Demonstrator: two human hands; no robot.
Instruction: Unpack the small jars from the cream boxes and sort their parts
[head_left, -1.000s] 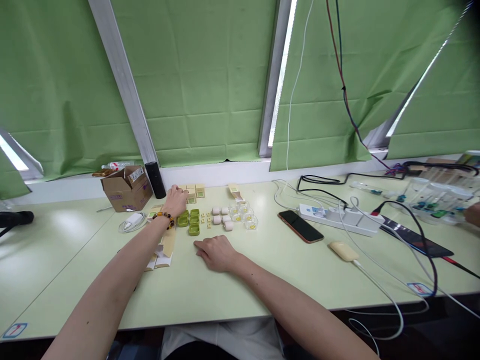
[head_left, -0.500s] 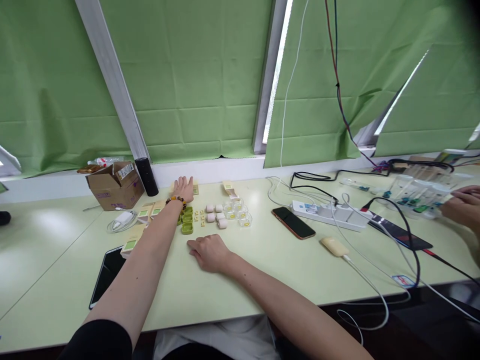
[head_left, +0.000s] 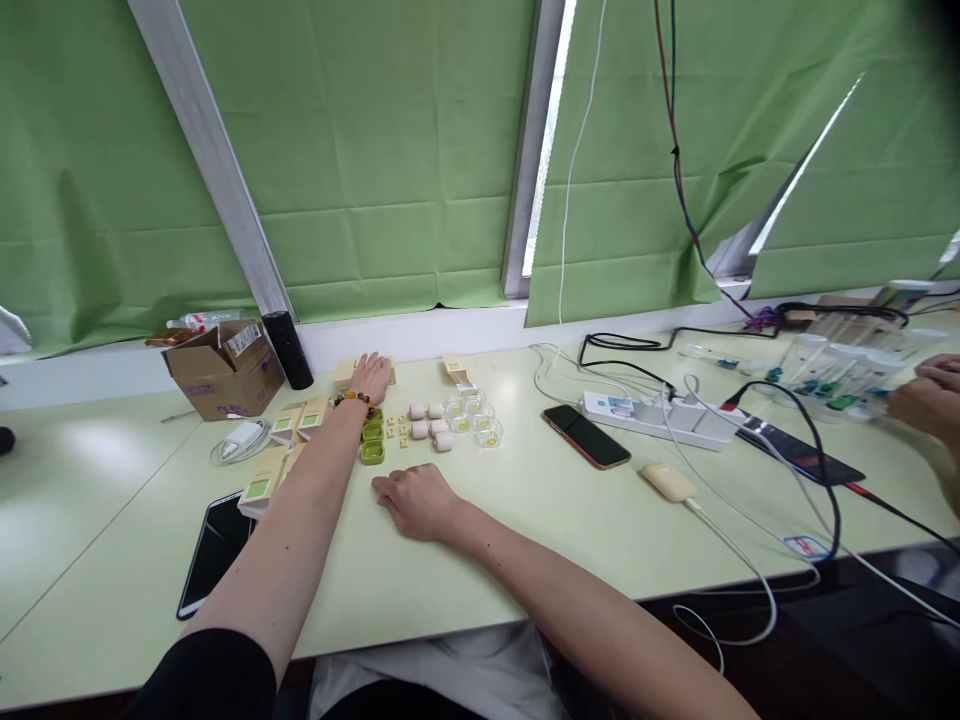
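My left hand (head_left: pixel 371 380), a beaded bracelet at its wrist, is stretched out to the back of the table. Its fingers lie flat over a small beige box (head_left: pixel 345 374). Below that wrist stand olive-green small cases (head_left: pixel 373 453), partly behind my forearm. My right hand (head_left: pixel 416 500) rests on the tabletop in front of them, fingers curled in and the index finger pointing left, with nothing seen in it. Beyond it lie tiny yellow pieces (head_left: pixel 403 443), pale pink rounded blocks (head_left: pixel 443 441) and clear round-edged containers (head_left: pixel 490 433) with yellow marks.
Beige boxes with green labels (head_left: pixel 257 489) and a dark phone (head_left: pixel 214 550) flank my left forearm. At right are another phone (head_left: pixel 586 437), a power strip (head_left: pixel 667 420) and loose cables. Another person's hand (head_left: pixel 930 400) is near clear tubes. A cardboard box (head_left: pixel 225 372) stands back left.
The spread fingers of my left hand have drawn closer together over the beige box. My right hand keeps its place, and the whole view has shifted slightly.
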